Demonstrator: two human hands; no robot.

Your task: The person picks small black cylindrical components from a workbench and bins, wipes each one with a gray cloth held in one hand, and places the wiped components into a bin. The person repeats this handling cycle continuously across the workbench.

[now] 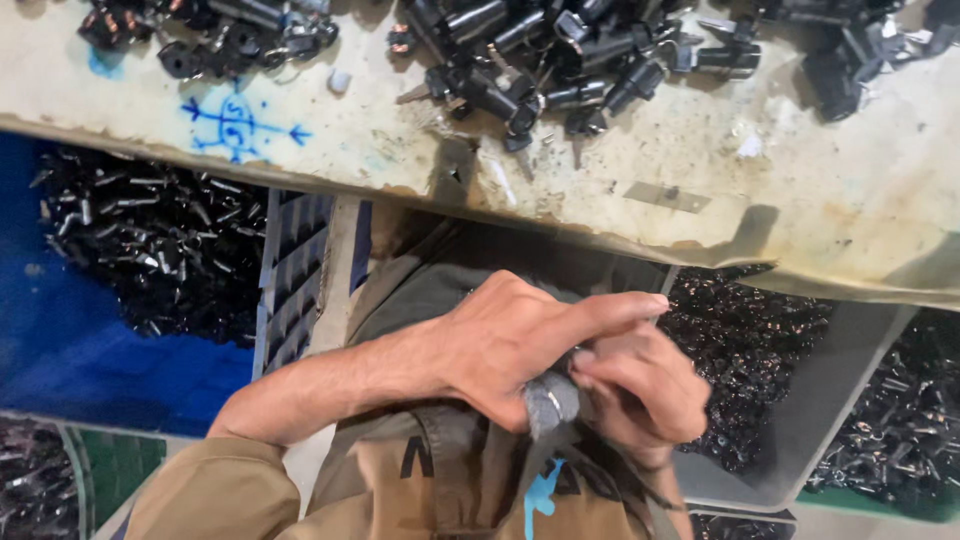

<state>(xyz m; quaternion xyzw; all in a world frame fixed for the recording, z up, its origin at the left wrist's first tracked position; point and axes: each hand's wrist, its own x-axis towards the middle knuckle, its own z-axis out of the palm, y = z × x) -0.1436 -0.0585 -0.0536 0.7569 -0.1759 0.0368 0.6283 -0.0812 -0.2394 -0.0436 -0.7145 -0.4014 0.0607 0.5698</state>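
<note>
Both hands meet below the workbench edge, over my lap. My left hand [510,345] comes in from the lower left with its index finger stretched to the right, and its fingers close around a small grey fabric-like piece [551,402]. My right hand [640,390] presses against it from the right, fingers curled onto the same grey piece. What lies inside the piece is hidden. A pile of black plastic and metal parts [540,60] lies on the bench top, well above the hands.
The worn, stained workbench [700,180] runs across the top, with a blue marker drawing [235,122]. Below it stand a blue bin [70,340] of small black parts at left, a grey bin [830,400] of similar parts at right, and a blue crate wall [290,280].
</note>
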